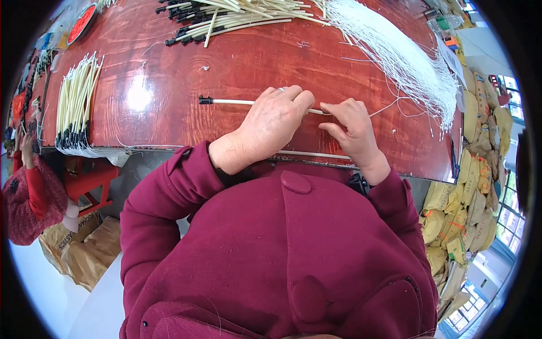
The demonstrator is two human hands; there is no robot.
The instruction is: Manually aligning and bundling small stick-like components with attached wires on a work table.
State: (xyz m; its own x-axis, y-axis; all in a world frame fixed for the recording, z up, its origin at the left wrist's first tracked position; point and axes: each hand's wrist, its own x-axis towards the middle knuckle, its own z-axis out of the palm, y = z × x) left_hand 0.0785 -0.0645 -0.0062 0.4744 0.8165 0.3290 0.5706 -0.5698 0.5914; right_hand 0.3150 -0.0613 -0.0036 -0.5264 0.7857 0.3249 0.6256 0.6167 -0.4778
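My left hand point(275, 116) is closed over a thin cream-coloured tube point(232, 101), lying level just above or on the red table. A black fitting point(205, 100) caps the tube's left end. At the other end is my right hand point(358, 131), its forefinger by the tube tip and its thumb a little apart below. A white string point(384, 108) runs from behind my right fingers toward the upper right; where exactly it is gripped is hidden. Close to my body, another pale tube or rod point(316, 153) runs along the table's near edge.
Across the table point(169, 85) lie a heap of black-ended tubes point(243, 21) and a large spread of white strings point(401, 56). A tube bundle point(79, 96) rests at the left edge, near a red-filled bowl point(81, 24). Someone sits far left; stacked sacks point(480, 186) stand at right.
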